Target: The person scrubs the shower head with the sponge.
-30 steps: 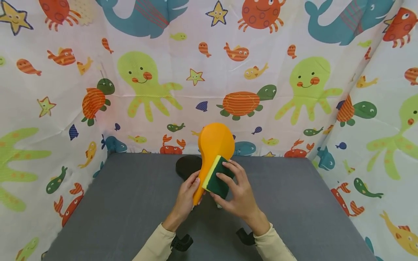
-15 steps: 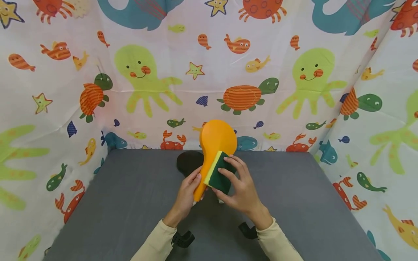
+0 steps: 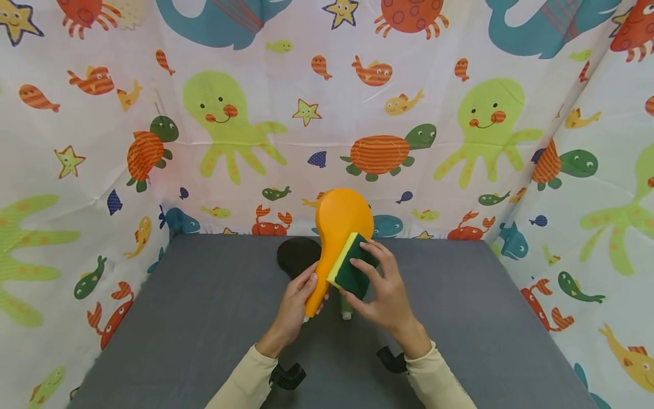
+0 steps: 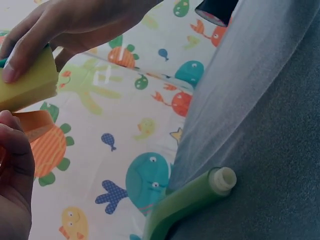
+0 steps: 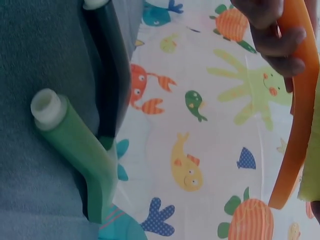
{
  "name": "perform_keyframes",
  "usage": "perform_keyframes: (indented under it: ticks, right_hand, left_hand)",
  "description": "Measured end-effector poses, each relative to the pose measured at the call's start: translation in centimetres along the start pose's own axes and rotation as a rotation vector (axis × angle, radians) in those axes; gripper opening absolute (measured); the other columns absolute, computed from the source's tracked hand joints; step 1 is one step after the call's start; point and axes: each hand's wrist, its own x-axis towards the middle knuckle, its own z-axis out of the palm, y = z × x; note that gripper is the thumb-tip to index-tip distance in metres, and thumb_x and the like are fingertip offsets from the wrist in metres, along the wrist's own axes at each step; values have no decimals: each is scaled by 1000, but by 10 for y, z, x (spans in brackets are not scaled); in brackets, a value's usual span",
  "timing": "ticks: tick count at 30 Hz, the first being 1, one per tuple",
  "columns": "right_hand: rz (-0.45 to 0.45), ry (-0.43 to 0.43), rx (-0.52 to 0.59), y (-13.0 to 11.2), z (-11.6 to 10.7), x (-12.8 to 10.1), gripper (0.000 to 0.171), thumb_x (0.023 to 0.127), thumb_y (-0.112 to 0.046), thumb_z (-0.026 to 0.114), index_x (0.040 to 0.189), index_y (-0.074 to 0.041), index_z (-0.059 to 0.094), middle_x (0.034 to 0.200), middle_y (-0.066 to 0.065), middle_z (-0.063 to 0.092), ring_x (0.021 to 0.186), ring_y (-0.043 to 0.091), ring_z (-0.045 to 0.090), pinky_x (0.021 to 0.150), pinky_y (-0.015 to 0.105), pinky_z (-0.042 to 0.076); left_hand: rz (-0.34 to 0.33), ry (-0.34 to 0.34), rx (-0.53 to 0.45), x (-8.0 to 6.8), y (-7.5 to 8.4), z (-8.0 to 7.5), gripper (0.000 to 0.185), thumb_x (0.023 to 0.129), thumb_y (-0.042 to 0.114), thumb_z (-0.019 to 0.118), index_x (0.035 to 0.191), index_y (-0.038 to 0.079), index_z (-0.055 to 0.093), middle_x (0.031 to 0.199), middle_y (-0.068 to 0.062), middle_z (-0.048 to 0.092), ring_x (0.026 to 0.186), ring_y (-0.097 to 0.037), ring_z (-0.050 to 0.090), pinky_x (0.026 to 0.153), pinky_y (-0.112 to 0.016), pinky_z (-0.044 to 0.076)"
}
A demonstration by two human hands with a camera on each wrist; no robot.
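Observation:
An orange paddle (image 3: 339,224) stands tilted above the grey table (image 3: 204,318). My left hand (image 3: 297,295) grips its handle, and the paddle's edge (image 5: 298,120) shows in the right wrist view. My right hand (image 3: 380,289) holds a yellow-and-green sponge (image 3: 352,267) and presses its yellow side against the paddle's face, just above the handle. In the left wrist view the sponge (image 4: 27,85) shows its yellow side, pinched by fingertips.
A green paddle handle (image 4: 190,200) lies on the table under the hands, and the green handle (image 5: 75,145) is also in the right wrist view. A black paddle (image 3: 296,254) lies behind it. Sea-creature cloth (image 3: 153,142) walls the table on three sides.
The sponge has slid slightly up and to the right along the orange paddle's face. The left hand keeps its grip on the handle.

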Motion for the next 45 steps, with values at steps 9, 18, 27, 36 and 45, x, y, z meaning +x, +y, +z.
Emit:
perform_keyframes:
  ticks: [9,18,27,36,45]
  right_hand:
    - [-44,-21,11,-7,8,-2,51,90,-55,61,120,-14,65,139,16,51,131,36,44,102,51,48]
    - [-56,-28,2,-8,10,-1,51,90,-55,60,120,-14,64,139,16,51,132,36,44,101,52,48]
    - [-112,-48,31,-15,13,-1,51,90,-54,60,121,-15,63,139,16,51,131,36,45,94,57,51]
    - [-161,-55,44,-23,20,-3,48,90,-50,62,122,-14,63,139,17,52,129,37,46,101,54,48]
    - [-140,-44,22,-22,18,-4,49,89,-52,62,120,-14,64,138,17,52,130,37,46,96,56,50]
  left_hand:
    - [-44,11,-1,0,3,-4,50,104,46,38,151,27,38,119,-6,56,94,-29,54,81,-27,52]
    - [-137,-37,-223,4,4,-9,50,104,41,43,152,28,36,150,-3,41,115,-18,51,96,-23,47]
    - [-185,-46,-414,3,5,-13,49,103,40,45,151,30,38,153,1,40,125,-18,51,103,-23,46]
    - [-175,-52,-487,2,8,-15,46,106,33,39,152,29,34,155,1,35,133,-19,44,107,-25,43]
    - [-165,-58,-473,2,8,-14,47,106,26,41,153,27,34,156,3,35,135,-20,42,108,-24,42]
